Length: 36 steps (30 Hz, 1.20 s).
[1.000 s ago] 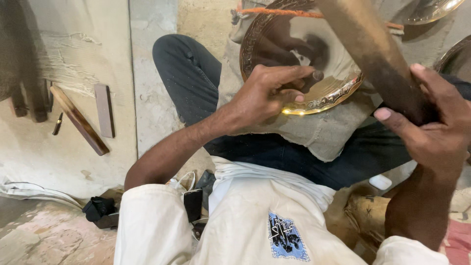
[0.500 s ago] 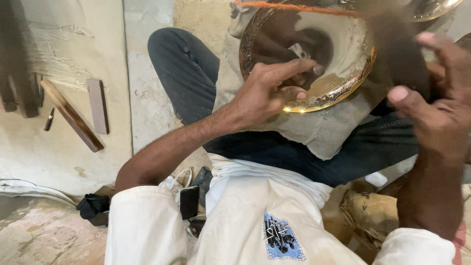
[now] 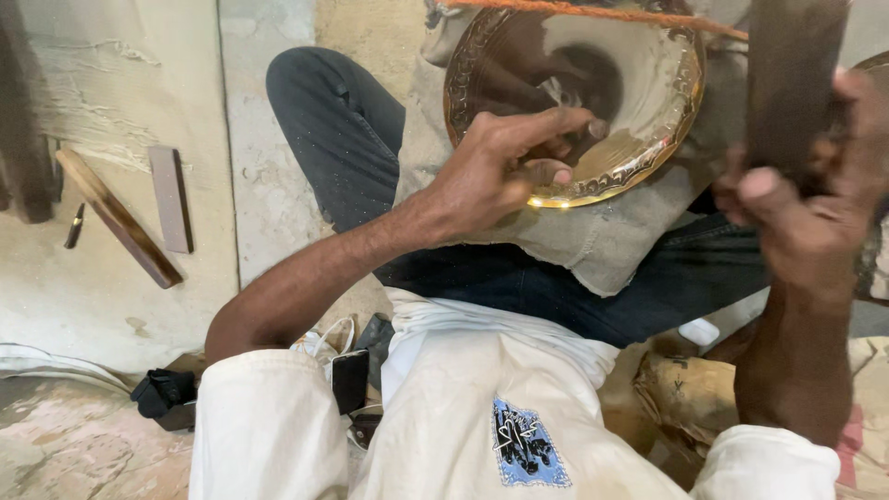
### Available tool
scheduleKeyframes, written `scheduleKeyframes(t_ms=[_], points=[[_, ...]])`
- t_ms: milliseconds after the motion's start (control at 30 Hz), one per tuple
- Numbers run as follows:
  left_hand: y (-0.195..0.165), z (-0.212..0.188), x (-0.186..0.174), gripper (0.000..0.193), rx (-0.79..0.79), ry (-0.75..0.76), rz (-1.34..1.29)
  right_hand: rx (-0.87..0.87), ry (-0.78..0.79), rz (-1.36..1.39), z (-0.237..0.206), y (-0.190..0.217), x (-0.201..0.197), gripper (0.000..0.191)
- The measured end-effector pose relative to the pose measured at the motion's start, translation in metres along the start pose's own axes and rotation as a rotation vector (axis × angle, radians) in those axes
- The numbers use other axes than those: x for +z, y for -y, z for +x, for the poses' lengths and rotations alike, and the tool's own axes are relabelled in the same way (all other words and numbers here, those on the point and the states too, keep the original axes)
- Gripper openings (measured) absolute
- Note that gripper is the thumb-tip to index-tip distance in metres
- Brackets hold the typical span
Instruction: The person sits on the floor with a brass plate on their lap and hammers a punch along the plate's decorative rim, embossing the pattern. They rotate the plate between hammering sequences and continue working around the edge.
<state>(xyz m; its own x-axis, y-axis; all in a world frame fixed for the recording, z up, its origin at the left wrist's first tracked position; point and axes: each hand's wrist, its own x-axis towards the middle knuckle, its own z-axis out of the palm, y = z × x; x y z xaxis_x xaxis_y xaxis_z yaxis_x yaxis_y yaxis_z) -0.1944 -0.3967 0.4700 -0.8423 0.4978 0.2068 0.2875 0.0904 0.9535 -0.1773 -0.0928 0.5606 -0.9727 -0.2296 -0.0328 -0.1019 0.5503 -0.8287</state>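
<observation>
A round brass plate (image 3: pixel 648 111) with a patterned rim rests on a grey cloth (image 3: pixel 593 241) over my lap, near the top of the head view. My left hand (image 3: pixel 505 171) lies on its near rim, fingers pinched around a small tool that is mostly hidden. My right hand (image 3: pixel 806 213) grips a dark wooden stick (image 3: pixel 792 83) held upright at the right, beside the plate. An orange cord (image 3: pixel 602 14) runs across above the plate.
On the concrete floor at the left lie a long wooden bar (image 3: pixel 120 218), a flat dark slab (image 3: pixel 171 196) and a small metal punch (image 3: pixel 74 225). A black object (image 3: pixel 165 396) sits by my left knee. Another brass rim (image 3: pixel 875 65) shows at the right edge.
My right hand has swung the wooden stick from slanting across the plate to upright at the right. The left hand has stayed on the plate's rim.
</observation>
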Motion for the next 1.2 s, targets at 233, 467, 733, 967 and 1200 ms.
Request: scheduleKeyframes(t_ms=[233, 467, 733, 967, 1200], points=[[0.000, 0.002, 0.001, 0.046, 0.016, 0.006, 0.013, -0.261, 0.022, -0.026, -0.010, -0.024, 0.002, 0.056], [0.006, 0.001, 0.002, 0.047, 0.042, 0.004, -0.010, 0.007, 0.037, 0.100, -0.018, -0.036, -0.001, 0.064], [0.007, 0.003, 0.002, 0.042, 0.012, 0.017, 0.030, -0.117, 0.088, -0.036, -0.023, -0.028, 0.006, 0.064], [0.009, 0.002, 0.001, 0.040, 0.012, 0.016, 0.050, 0.149, -0.068, 0.285, -0.033, -0.033, 0.017, 0.065], [0.016, 0.001, 0.002, 0.039, 0.030, 0.015, 0.063, -0.106, 0.075, 0.003, -0.025, -0.017, 0.016, 0.064]])
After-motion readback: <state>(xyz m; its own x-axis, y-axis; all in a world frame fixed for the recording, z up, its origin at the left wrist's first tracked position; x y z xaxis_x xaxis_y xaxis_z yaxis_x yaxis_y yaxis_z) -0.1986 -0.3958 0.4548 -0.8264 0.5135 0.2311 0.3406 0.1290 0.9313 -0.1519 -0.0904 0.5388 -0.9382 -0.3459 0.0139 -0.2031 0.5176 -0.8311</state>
